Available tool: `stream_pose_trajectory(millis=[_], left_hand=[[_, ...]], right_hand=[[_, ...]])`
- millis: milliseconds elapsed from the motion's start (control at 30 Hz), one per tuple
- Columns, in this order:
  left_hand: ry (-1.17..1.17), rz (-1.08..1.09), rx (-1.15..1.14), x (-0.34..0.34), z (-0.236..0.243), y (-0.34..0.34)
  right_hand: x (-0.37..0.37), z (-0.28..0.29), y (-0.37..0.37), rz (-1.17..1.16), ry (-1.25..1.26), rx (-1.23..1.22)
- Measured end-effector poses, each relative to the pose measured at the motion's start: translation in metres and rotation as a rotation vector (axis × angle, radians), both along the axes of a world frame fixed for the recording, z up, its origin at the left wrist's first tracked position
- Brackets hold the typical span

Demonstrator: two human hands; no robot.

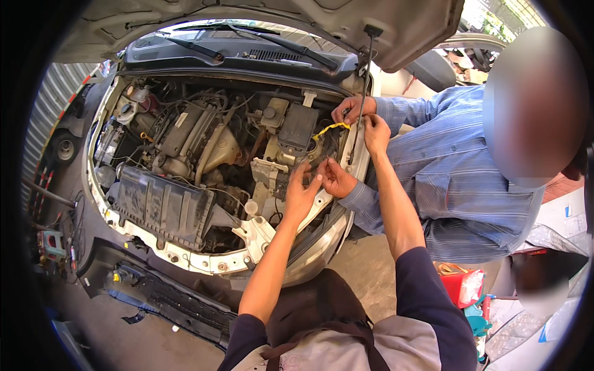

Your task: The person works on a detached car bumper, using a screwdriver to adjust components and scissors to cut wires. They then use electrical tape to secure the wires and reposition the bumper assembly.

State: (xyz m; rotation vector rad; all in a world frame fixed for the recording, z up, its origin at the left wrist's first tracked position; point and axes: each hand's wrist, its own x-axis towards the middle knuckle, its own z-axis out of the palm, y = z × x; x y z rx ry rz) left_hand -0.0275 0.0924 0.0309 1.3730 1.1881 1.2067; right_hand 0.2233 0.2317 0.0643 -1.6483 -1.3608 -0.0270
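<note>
My left hand (300,196) is over the front corner of the engine bay, thumb and fingers apart, with nothing visible held between them. Close beside it, a co-worker's hand (338,179) pinches something thin and dark. My right hand (377,135) is at the fender edge by the hood prop rod (365,86), fingers bent together; what they grip is hidden. A twisted yellow wire (331,128) runs from beside the black battery-like box (298,127) toward my right fingertips and the co-worker's other hand (354,110).
The raised hood (266,13) hangs over the bay. An engine (189,133) and a black ribbed housing (162,204) fill its left side. A removed bumper (154,297) lies on the ground. The co-worker in a blue striped shirt (427,167) leans in from the right. A red container (461,287) stands behind.
</note>
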Motion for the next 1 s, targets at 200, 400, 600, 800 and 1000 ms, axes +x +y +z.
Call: stream_pose_trajectory(millis=[200,400,600,800,1000], left_hand=[[-0.047,-0.038,0.083,0.010,-0.008,0.031],[-0.032,-0.072,0.053,0.028,0.000,0.043],[-0.151,-0.118,-0.042,0.022,-0.021,0.061],[-0.213,-0.029,0.008,0.020,-0.032,0.053],[-0.211,0.002,0.036,0.018,-0.019,0.038]], right_hand=[[-0.060,0.049,-0.075,0.089,-0.340,0.167],[-0.071,0.062,-0.053,0.094,-0.656,-0.471],[-0.081,0.035,-0.026,0.216,-0.776,-0.468],[-0.091,0.031,-0.016,0.259,-0.802,-0.450],[-0.097,0.022,0.000,0.290,-0.851,-0.351]])
